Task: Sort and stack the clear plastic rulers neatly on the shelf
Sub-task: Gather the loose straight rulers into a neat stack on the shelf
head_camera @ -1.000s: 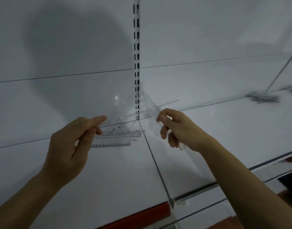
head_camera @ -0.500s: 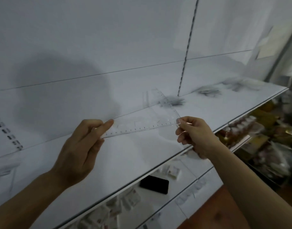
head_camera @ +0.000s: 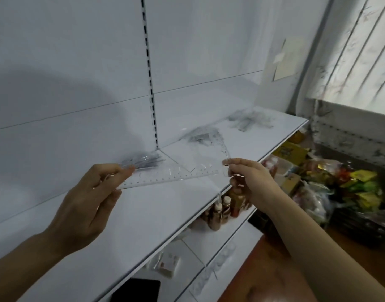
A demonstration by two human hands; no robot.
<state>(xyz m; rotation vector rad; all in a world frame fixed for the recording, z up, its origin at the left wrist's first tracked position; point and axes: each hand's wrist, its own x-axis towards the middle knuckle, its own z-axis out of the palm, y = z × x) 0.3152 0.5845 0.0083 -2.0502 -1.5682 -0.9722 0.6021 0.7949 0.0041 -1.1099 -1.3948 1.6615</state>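
A clear triangular ruler hangs above the white shelf, held at both ends. My left hand pinches its left tip between thumb and fingers. My right hand pinches the right corner. On the shelf behind lie three heaps of clear rulers: one pile just beyond my left fingers, a second pile right of the upright, and a third pile near the shelf's far right end.
A slotted metal upright splits the white back panel. Below the shelf are brown bottles, small packets and a black object. Colourful snack packets are heaped on the right under a window.
The view has swung to the right along the shelf, revealing more ruler piles and the goods below. Both hands keep holding the triangular ruler, now level across the shelf's front.
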